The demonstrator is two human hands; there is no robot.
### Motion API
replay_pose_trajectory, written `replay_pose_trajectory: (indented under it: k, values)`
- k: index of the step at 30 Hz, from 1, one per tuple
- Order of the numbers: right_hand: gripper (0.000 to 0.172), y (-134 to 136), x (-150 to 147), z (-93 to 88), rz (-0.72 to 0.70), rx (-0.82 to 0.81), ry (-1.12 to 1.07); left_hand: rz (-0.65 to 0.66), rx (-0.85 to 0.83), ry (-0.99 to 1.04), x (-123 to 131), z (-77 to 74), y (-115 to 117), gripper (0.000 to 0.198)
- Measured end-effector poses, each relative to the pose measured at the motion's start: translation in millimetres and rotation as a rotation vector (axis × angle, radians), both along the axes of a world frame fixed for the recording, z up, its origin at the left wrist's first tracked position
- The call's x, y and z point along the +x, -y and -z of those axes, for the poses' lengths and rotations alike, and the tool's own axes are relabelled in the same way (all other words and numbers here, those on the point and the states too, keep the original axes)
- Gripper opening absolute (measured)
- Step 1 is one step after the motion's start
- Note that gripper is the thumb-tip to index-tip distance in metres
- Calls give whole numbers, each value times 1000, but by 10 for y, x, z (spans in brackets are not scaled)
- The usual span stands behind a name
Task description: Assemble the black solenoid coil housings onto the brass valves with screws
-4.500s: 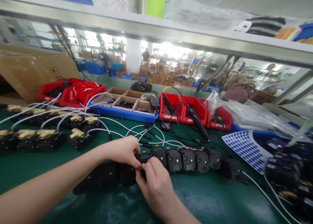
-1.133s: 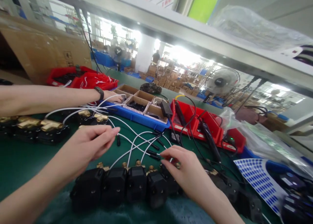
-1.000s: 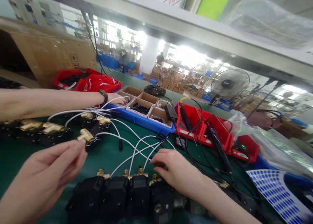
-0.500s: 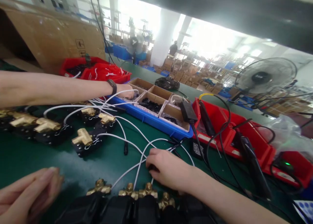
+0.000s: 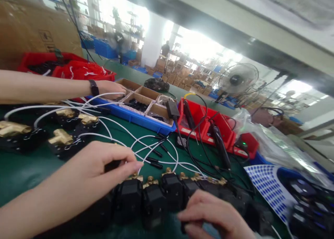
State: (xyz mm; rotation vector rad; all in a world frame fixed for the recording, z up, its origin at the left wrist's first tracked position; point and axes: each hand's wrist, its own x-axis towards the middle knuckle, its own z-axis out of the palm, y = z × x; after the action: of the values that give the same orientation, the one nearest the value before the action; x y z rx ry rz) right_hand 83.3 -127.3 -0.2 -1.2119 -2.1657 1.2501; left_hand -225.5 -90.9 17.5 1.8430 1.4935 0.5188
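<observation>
Head view: the left hand was curled by black boxy units with brass-coloured fittings, lined up on the green surface; the right hand curled nearby, both grips unclear. Thin white cables lay beyond.

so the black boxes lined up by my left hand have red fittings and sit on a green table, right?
Not quite: the head view shows brass-coloured fittings, not red, on the black boxes by your left hand. They do sit on a green table.
</observation>
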Motion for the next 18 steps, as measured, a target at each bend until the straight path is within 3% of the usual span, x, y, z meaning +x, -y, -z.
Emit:
replay_pose_trajectory:
  k: [2,3,5,7,10,15,18]
  values:
    - [23,290,139,372,104,-184,42,132,-20,-74,339,-121,-75,45]
    - [25,418,180,559,156,-198,78,185,-31,-115,476,-145,-113,43]
    - [27,623,215,866,242,-162,124,251,-34,-192,685,-121,-195,41]
    - [27,755,211,1035,360,-46,153,307,-35,-276,827,-34,-283,43]
    - [27,853,192,1071,480,63,124,409,-77,-350,949,109,-404,51]
    - [43,915,154,1055,315,89,147,489,-126,-285,987,195,-525,55]
    - [37,858,86,1048,366,208,145,474,-123,-292,995,205,-522,56]
